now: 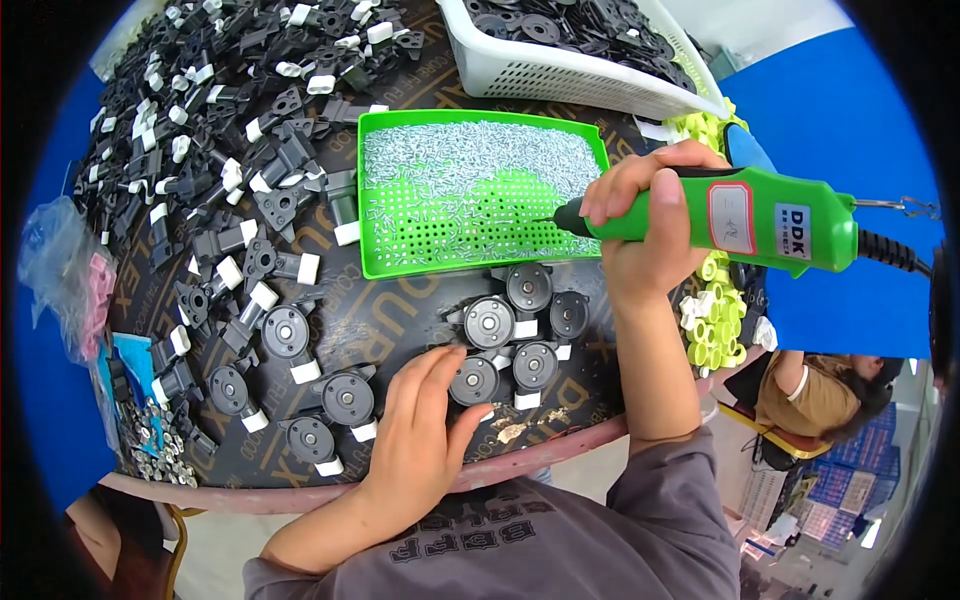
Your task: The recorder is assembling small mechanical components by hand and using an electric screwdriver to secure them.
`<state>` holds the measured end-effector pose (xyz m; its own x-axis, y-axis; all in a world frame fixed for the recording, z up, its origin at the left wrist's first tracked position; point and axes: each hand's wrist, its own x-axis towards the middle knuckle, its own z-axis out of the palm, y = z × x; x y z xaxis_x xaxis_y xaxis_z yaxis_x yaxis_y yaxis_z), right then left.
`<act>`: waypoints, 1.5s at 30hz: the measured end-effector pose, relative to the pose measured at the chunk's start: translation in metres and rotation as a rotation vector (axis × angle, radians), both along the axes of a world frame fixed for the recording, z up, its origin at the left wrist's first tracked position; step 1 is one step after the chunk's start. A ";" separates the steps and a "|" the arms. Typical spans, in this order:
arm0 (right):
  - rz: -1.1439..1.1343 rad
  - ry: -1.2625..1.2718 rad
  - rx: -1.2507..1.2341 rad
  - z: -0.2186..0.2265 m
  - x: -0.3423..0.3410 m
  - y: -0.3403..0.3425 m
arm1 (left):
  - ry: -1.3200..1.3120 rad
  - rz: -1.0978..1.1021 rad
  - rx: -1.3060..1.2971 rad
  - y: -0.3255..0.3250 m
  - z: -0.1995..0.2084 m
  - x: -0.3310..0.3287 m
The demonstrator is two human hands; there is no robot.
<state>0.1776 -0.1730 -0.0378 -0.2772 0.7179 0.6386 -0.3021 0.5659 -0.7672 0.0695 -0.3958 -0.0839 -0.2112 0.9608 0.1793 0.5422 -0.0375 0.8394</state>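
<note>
My right hand (pixel 660 220) is wrapped round a green electric screwdriver (pixel 765 215), which lies nearly level with its dark tip pointing left over a green perforated tray (pixel 364 235). Small silver screws (pixel 470 145) fill the tray's far part and lie thinly scattered nearer me. My left hand (pixel 415 430) rests on the table, its fingers and thumb around a black round part with a metal centre (pixel 474 381). Similar black discs on brackets with white tabs, such as one assembly (pixel 490 322), lie just beyond that hand. Several more assemblies (pixel 347 399) lie to its left.
Black brackets with white ends (pixel 200 130) are heaped at the far left. A white basket of black discs (pixel 580 85) stands at the back. Yellow-green rings (pixel 715 325) lie on the right; small metal pieces (pixel 160 455) at near left. Another person (pixel 815 395) is at lower right.
</note>
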 end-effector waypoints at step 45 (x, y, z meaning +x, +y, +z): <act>0.020 0.152 -0.073 0.012 -0.003 0.001 | 0.181 0.388 0.875 -0.021 -0.003 -0.016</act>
